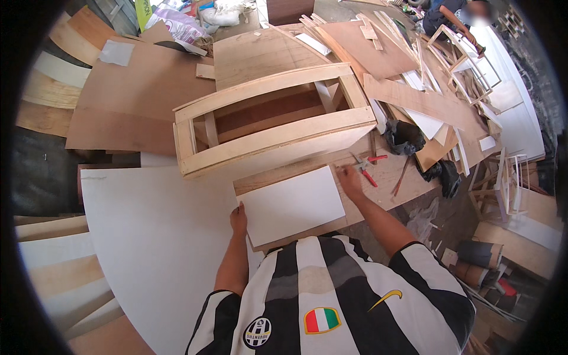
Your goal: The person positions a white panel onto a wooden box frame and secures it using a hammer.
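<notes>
several boards (53, 266): stacked along the left, flat lengths of pale wood grain and smooth white.
brown sheet (136, 118): broad, thin and matte, with a pale square scrap lying on it near one corner.
white sheet (154, 248): large, smooth and plain, spread left of the person.
left hand (238, 219): at the left edge of the white panel, thumb toward the top; the other fingers are mostly hidden, so i cannot tell whether they pinch it.
wooden frame (275, 140): boxy and long, pale grained rails round a rectangular opening, a darker reddish-brown surface inside; just beyond the panel.
white panel (296, 201): flat, smooth rectangle in front of the person, between the two hands, with brown wood showing along its far edge.
right hand (350, 180): near the panel's far right corner, fingers curled in; i cannot tell whether they pinch anything.
pliers (368, 176): grey metal head, red handles splayed apart, just beside the right hand.
tabletop (387, 190): brown wood under the pliers.
black bag (404, 139): crumpled, glossy plastic.
offcuts (423, 97): heaped strips and slabs, raw wood and white.
co-worker (449, 18): partly visible at upper right, beside an open frame of slim wooden bars (458, 59).
</notes>
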### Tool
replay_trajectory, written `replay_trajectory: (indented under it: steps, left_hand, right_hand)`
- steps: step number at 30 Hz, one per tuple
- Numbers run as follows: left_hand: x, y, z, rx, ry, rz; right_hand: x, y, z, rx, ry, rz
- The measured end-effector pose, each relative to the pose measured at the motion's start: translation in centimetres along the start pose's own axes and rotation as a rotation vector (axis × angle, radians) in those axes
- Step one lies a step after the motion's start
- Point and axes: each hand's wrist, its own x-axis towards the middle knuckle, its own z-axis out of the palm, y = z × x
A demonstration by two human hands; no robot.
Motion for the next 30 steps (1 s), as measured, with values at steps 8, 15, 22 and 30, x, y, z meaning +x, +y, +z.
replay_trajectory:
  steps: [8,15,22,30]
  left_hand:
    - [-1.1,-0.7,0.6,-0.064,0.073,-0.015]
    - [-4.1,1.0,-0.3,0.064,0.256,0.103]
    - [-9.2,7.2,-3.6,-0.101,0.185,0.155]
    - [-13.1,16.5,-4.0,-0.260,0.546,0.924]
  right_hand:
    - [-3.6,1.2,4.4,-0.171,-0.136,0.111]
    - [-3.1,0.8,3.2,-0.058,-0.008,-0.002]
    - [-2.7,-1.8,-1.9,0.172,0.188,-0.183]
    - [-1.3,-5.3,-8.8,0.599,0.459,-0.462]
